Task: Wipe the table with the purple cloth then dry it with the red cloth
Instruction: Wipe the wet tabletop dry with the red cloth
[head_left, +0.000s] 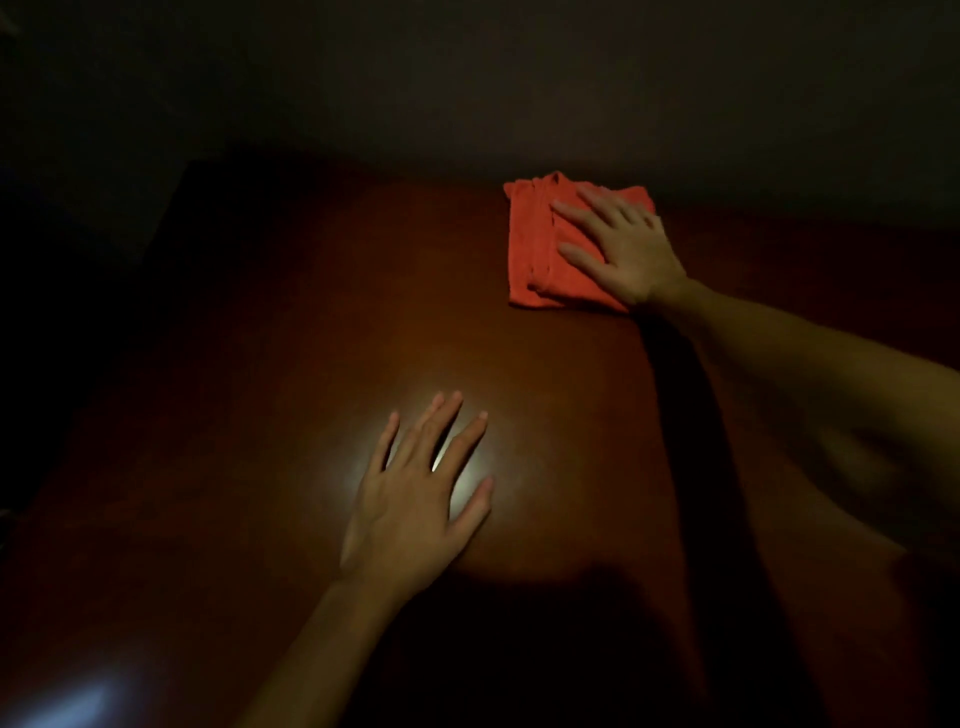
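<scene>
A folded red cloth (535, 249) lies on the dark brown table (291, 312) at the far right, close to the table's back edge. My right hand (623, 249) presses flat on the cloth's right half, fingers straight and spread. My left hand (421, 493) rests flat on the bare table near the middle, fingers spread, over a bright patch of reflected light. No purple cloth is in view.
The room is very dim. A dark wall (467, 78) rises just behind the table's back edge. The table's left edge (171, 218) runs beside deep shadow. A pale glare (78, 701) shows at the bottom left corner.
</scene>
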